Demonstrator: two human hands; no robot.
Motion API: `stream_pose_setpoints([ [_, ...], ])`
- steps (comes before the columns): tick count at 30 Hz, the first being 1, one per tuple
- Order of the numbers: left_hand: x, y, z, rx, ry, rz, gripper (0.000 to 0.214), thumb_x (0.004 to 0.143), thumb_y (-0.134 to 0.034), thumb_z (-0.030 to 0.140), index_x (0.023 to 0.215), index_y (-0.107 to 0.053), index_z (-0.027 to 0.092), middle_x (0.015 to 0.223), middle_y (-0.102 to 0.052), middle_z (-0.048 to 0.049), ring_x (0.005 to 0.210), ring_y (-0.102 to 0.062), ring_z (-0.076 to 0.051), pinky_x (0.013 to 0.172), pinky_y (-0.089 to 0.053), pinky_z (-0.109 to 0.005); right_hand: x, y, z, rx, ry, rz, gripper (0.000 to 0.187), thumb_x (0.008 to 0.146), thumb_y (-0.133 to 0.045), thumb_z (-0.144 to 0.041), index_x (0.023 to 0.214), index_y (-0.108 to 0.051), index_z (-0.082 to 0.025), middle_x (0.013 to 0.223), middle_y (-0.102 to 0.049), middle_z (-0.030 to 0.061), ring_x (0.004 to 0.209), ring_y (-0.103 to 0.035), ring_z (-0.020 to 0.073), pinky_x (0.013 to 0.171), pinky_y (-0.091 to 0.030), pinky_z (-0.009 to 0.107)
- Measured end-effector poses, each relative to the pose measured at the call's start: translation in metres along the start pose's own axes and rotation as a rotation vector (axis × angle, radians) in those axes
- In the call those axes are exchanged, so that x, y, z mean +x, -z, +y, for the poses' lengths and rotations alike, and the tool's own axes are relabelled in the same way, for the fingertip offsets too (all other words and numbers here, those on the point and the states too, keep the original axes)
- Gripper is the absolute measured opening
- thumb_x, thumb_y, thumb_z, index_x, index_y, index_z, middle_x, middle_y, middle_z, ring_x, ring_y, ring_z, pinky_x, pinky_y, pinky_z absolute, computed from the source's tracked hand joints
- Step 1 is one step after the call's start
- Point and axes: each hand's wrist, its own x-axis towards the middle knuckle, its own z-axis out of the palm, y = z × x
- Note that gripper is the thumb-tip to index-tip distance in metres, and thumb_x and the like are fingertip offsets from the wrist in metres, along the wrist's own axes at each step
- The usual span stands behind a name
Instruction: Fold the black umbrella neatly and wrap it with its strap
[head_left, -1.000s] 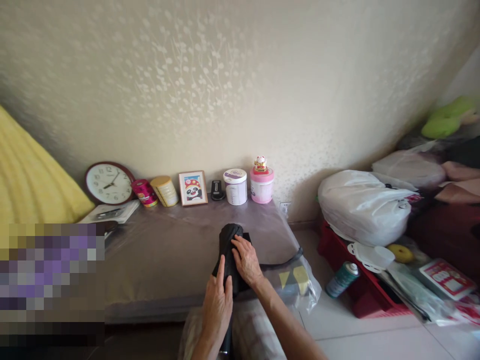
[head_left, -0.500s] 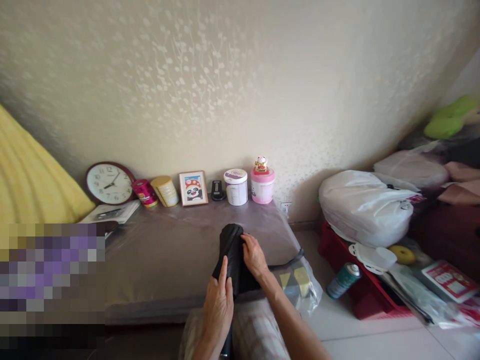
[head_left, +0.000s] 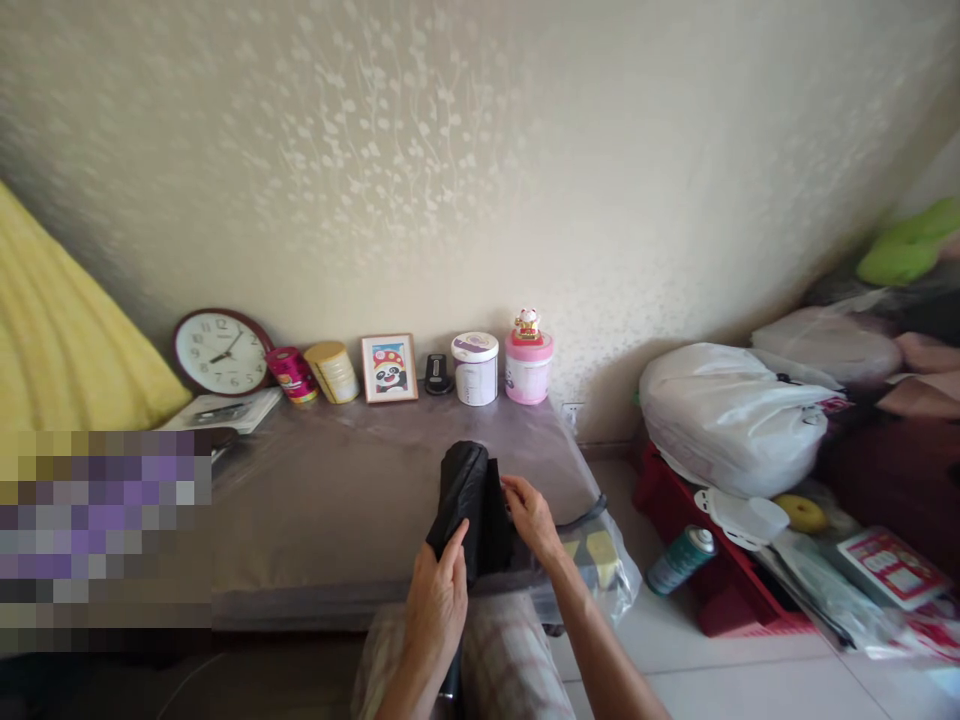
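Observation:
A folded black umbrella (head_left: 460,492) stands tilted between my knees, its shaft running down toward my lap. Wrapped round its lower fabric is my left hand (head_left: 441,585), thumb and index finger lying along the cloth. To the right, my right hand (head_left: 531,515) pinches the edge of a loose black flap (head_left: 495,520) of the same umbrella and holds it out from the rolled part. The handle end is mostly hidden behind my left forearm.
Ahead is a low table (head_left: 322,500) under a clear cover. Along the wall stand a clock (head_left: 223,352), tins, a panda picture (head_left: 389,369), a white tub (head_left: 476,370) and a pink tub (head_left: 528,370). At right, a spray can (head_left: 681,560) stands beside a red crate (head_left: 731,605).
My right hand has moved right, away from the rolled part, drawing the black flap outward. My left hand keeps its hold on the umbrella. The view has shifted slightly.

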Motion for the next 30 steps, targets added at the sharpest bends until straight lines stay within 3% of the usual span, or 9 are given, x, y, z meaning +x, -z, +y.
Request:
stream_pose_setpoints([
  [5, 0.000, 0.001, 0.001, 0.031, -0.007, 0.006, 0.040, 0.092, -0.029, 0.028, 0.123, -0.055, 0.025, 0.085, -0.058, -0.0073, 0.086, -0.058, -0.019, 0.081, -0.047, -0.032, 0.000, 0.000, -0.003, 0.083, -0.053, -0.063, 0.034, 0.081, -0.043, -0.035, 0.101, -0.064, -0.017, 0.079, -0.068, 0.0033, 0.071, -0.062, 0.0173, 0.067, -0.048, 0.029],
  [11, -0.001, 0.002, 0.002, 0.046, 0.001, -0.014, 0.040, 0.092, -0.030, 0.027, 0.124, -0.053, 0.025, 0.082, -0.057, -0.0068, 0.079, -0.059, -0.018, 0.077, -0.048, -0.030, -0.006, 0.001, -0.015, -0.067, -0.059, -0.041, 0.036, 0.081, -0.045, -0.038, 0.100, -0.064, -0.014, 0.082, -0.068, 0.0069, 0.077, -0.062, 0.0196, 0.071, -0.046, 0.030],
  [20, -0.002, -0.004, -0.002, 0.001, -0.032, 0.040, 0.039, 0.093, -0.031, 0.027, 0.125, -0.052, 0.022, 0.093, -0.058, -0.0097, 0.091, -0.059, -0.020, 0.081, -0.047, -0.032, -0.014, -0.008, -0.017, -0.223, -0.116, -0.046, 0.039, 0.080, -0.050, -0.035, 0.110, -0.059, -0.012, 0.098, -0.068, 0.0134, 0.094, -0.063, 0.0239, 0.081, -0.046, 0.033],
  [30, -0.004, -0.005, 0.000, 0.048, 0.021, 0.008, 0.040, 0.091, -0.036, 0.034, 0.128, -0.049, 0.026, 0.095, -0.060, -0.0091, 0.094, -0.058, -0.021, 0.084, -0.046, -0.033, -0.019, -0.015, -0.018, -0.228, -0.104, -0.057, 0.038, 0.077, -0.050, -0.024, 0.113, -0.057, -0.010, 0.096, -0.068, 0.0133, 0.094, -0.063, 0.0239, 0.082, -0.047, 0.033],
])
